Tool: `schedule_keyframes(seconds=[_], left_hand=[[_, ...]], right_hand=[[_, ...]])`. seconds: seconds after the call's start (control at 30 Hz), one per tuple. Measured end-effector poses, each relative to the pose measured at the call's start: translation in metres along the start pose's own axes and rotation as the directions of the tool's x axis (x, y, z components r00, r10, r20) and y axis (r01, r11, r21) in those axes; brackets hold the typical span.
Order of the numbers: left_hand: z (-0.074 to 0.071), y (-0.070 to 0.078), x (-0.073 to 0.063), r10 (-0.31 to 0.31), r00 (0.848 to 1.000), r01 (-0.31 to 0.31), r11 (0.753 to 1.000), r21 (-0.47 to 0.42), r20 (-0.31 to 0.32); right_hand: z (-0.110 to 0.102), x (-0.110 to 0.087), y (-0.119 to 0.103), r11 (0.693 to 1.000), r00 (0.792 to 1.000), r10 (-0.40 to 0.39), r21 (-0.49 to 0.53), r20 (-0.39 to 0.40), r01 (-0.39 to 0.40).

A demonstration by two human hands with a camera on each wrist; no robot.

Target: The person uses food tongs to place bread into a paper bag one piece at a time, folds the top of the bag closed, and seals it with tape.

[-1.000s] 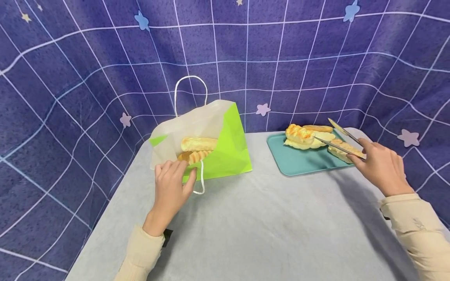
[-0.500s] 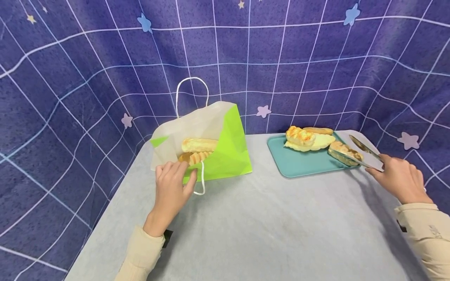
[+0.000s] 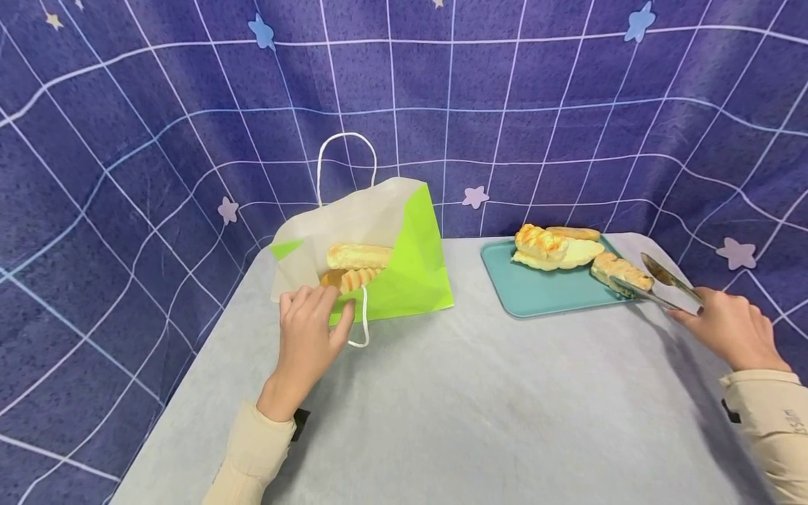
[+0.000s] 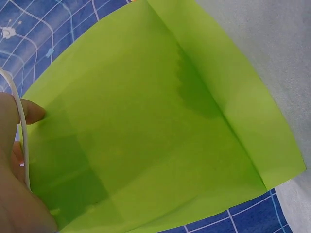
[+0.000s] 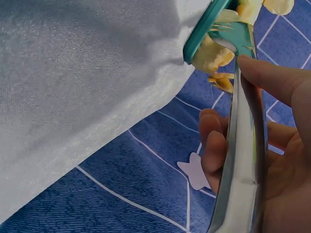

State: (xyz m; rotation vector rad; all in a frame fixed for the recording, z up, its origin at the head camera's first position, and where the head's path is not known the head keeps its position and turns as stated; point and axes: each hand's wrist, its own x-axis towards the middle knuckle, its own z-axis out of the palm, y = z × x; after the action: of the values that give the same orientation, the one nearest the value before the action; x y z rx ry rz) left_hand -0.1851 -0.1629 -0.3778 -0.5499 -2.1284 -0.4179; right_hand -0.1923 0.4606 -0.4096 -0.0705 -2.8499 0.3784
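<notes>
My left hand (image 3: 308, 333) pinches the near rim of a green and white paper bag (image 3: 416, 280), which leans open toward me. Inside it lie a pale long bun (image 3: 358, 256) and a ridged bread (image 3: 358, 280). In the left wrist view the bag's green side (image 4: 136, 116) fills most of the picture. My right hand (image 3: 732, 328) holds metal tongs (image 5: 243, 145), their arms spread apart. One tong tip overlaps the near end of a browned bread roll (image 3: 618, 272) at the right of a teal tray (image 3: 543, 298); the other is beyond the roll's right side.
At the tray's back sit an orange-topped bun (image 3: 538, 240), a pale flat bread (image 3: 577, 254) and a thin brown loaf (image 3: 574, 233). A white rope handle (image 3: 346, 135) stands above the bag. Behind the grey table (image 3: 467, 407) hangs a blue curtain (image 3: 416, 84).
My right hand has moved right and toward me, carrying the tongs from over the tray's middle to the roll at its right end. My left hand keeps its place on the bag.
</notes>
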Motion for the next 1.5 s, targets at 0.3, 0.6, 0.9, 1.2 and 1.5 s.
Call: schedule_keyframes(seconds=[0.3,0.6,0.9,1.2,1.5], left_hand=[[0.000,0.000,-0.001,-0.001,0.999,0.000,1.000,-0.016,-0.038],[-0.001,-0.001,-0.003,-0.006,0.999,0.005,1.000,-0.013,-0.033],[-0.004,-0.001,-0.006,-0.015,1.000,0.015,1.000,-0.012,-0.008],[-0.002,-0.002,-0.003,-0.006,1.000,0.006,1.000,-0.017,-0.019],[-0.002,-0.002,-0.002,0.000,1.000,0.000,1.000,-0.003,-0.016]], right_hand=[[0.006,0.006,0.003,0.999,0.998,-0.014,0.036,0.058,0.012],[0.013,0.003,0.001,1.000,1.000,0.001,0.029,0.025,-0.002],[0.023,-0.004,-0.002,1.000,0.996,-0.025,-0.004,-0.088,0.025],[0.016,-0.013,-0.006,0.999,0.980,-0.038,0.001,-0.194,0.039],[-0.002,-0.019,-0.016,0.998,0.952,-0.065,0.004,-0.299,0.070]])
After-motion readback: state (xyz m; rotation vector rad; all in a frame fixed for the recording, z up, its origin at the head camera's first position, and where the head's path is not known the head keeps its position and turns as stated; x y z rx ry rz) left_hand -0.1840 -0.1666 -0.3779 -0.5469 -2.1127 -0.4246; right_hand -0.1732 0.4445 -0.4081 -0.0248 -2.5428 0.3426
